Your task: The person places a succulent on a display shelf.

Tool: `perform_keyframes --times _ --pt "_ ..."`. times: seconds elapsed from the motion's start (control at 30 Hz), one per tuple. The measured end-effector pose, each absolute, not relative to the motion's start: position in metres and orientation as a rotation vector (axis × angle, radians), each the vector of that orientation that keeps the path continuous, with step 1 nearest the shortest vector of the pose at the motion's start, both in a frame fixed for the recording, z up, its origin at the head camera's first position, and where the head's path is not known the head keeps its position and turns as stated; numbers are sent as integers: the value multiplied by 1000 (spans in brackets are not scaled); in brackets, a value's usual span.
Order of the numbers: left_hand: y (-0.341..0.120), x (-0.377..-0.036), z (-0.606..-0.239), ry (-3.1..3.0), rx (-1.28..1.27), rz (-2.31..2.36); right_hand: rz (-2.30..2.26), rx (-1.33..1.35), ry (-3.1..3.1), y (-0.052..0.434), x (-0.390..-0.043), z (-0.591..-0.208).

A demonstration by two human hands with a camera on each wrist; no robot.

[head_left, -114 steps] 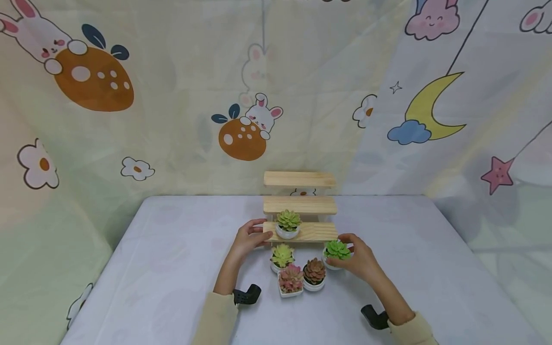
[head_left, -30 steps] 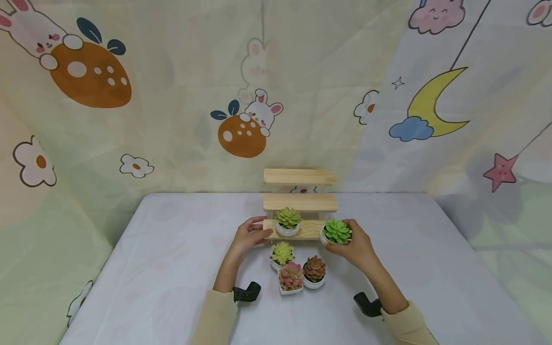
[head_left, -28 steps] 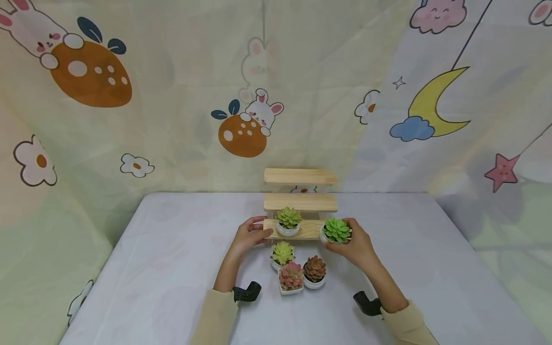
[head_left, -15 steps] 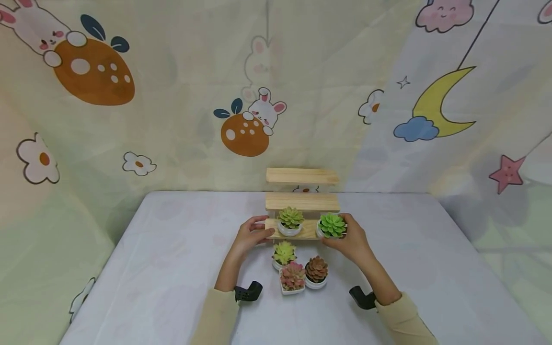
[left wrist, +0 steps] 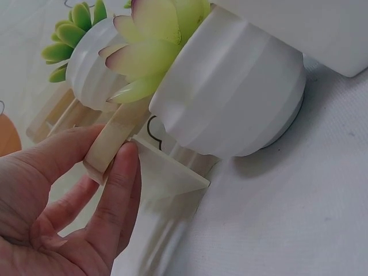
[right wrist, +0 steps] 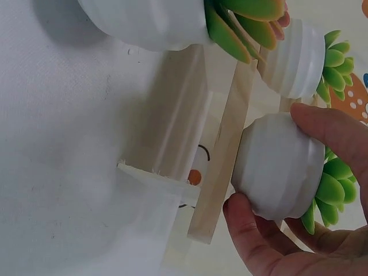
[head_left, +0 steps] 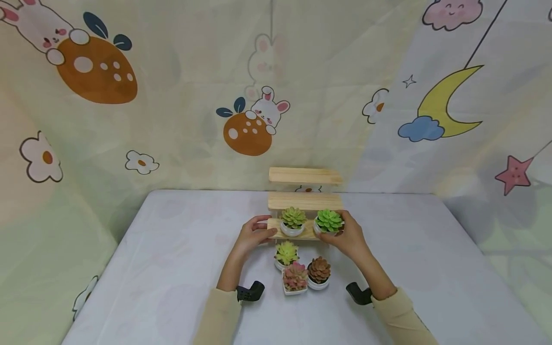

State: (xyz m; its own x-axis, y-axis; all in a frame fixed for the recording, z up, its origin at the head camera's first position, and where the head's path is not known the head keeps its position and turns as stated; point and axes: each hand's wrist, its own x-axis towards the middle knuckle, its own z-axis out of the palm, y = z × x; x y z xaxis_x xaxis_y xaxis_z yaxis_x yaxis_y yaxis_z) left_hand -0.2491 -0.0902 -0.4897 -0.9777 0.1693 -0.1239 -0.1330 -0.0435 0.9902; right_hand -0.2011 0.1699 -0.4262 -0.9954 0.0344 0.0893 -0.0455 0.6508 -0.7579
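Note:
On the lowest board (head_left: 309, 235) of a small wooden tiered shelf, a green potted succulent (head_left: 293, 218) stands left of the middle. My left hand (head_left: 250, 236) pinches that board's left end between thumb and fingers; the left wrist view shows the board end (left wrist: 115, 138) in the grip. Toward the board's right end, my right hand (head_left: 351, 235) holds a bright green succulent (head_left: 329, 220) by its round white pot (right wrist: 279, 167). In the right wrist view the pot's base meets the board, with thumb and fingers on opposite sides of the pot.
In front of the shelf, on the white-covered table (head_left: 181, 268), stand a yellow-green succulent (head_left: 286, 252), a pink one in a square pot (head_left: 295, 277) and a brown one (head_left: 319, 270). The middle board (head_left: 305, 201) and top board (head_left: 304, 175) rise behind, near a printed curtain (head_left: 185, 134).
My right hand has lifted the bright green succulent from the table up to the lowest board, then moved it left toward the other plant. My left hand stays at the board's end.

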Motion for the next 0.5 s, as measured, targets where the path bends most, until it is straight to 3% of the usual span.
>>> perform_keyframes --times 0.5 --pt "-90 -250 -490 2010 18 2140 1265 -7 -2788 170 -204 -427"
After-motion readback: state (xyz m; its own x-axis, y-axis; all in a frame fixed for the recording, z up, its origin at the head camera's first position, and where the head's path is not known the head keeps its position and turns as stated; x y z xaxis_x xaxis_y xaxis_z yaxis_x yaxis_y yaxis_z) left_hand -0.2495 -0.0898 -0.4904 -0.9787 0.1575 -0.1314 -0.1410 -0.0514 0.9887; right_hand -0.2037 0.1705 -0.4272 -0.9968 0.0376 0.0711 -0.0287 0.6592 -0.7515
